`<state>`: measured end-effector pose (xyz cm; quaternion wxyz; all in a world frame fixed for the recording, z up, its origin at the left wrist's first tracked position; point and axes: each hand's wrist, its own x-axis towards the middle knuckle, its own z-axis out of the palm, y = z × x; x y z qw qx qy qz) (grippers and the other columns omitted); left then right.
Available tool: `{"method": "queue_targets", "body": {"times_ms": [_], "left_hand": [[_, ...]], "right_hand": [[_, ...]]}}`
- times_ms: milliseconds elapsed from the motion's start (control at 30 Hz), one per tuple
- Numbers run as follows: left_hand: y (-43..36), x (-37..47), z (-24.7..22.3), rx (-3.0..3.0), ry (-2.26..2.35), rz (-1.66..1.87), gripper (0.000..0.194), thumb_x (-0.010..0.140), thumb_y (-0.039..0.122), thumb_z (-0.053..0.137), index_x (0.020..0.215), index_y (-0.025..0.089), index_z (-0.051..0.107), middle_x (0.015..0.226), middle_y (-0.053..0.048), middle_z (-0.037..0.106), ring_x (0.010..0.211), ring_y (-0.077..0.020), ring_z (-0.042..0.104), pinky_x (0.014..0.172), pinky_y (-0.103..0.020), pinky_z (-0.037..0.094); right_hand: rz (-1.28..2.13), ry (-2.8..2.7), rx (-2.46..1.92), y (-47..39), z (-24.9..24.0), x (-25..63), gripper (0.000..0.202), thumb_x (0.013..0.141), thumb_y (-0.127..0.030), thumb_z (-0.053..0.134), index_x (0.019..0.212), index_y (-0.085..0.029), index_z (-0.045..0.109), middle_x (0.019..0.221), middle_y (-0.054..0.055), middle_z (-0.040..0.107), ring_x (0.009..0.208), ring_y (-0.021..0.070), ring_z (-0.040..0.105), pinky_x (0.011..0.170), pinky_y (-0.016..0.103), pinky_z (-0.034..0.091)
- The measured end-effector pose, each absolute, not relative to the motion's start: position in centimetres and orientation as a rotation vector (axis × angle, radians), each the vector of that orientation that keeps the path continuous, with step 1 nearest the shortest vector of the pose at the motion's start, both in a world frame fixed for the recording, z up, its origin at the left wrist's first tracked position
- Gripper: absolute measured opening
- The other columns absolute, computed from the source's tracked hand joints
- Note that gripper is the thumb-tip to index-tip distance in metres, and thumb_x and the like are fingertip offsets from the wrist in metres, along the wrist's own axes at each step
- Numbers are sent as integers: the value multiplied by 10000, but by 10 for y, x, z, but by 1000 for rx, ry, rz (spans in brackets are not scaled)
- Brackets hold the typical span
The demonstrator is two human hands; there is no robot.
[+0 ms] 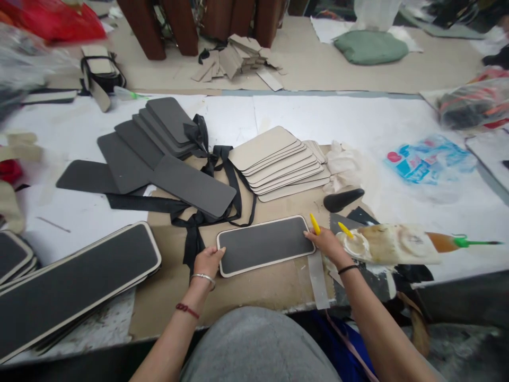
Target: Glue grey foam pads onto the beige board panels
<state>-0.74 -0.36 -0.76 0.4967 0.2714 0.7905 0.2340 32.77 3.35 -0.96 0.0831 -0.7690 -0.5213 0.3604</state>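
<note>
A dark grey rounded panel with a cream border lies in front of me on the brown board. My left hand is closed on its left end, thumb on top. At the right end, my right hand pinches the panel's edge, and a yellow stick sticks up from its fingers. Just right of that hand, a second yellow piece rests at a small dish of white paste. Behind the panel are a fanned stack of cream panels and several plain dark grey panels.
Long bordered panels are stacked at the left. Black strips trail between the stacks. A black curved tool lies behind my right hand. A bottle with a green nozzle, a blue-printed plastic bag and cardboard scraps lie farther out.
</note>
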Motion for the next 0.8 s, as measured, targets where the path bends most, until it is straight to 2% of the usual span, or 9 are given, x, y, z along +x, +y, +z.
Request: {"method": "queue_targets", "body": {"times_ms": [267,667,800], "left_hand": [[-6,-8,-14,595,1902,631,328,478,472,633,476,175,494,423,61,433,462,-101,430,456,-220,322],[-4,-12,-11,568,1820,607,314,427,456,620,540,169,561,486,30,544,473,-111,472,460,-229,368],[-5,-16,-17,581,1836,596,320,415,454,645,526,167,556,480,35,541,471,-107,471,455,-224,369]], "right_hand": [[1123,-1526,-2324,35,-20,333,284,658,-413,558,508,-188,471,453,-29,440,477,118,412,469,237,296],[1034,-1547,-2353,38,-13,323,250,668,-356,552,517,-181,458,476,-45,436,483,100,402,489,225,288],[1021,-1514,-2367,38,-14,323,216,656,-329,570,534,-180,471,493,-46,452,501,101,418,498,221,290]]}}
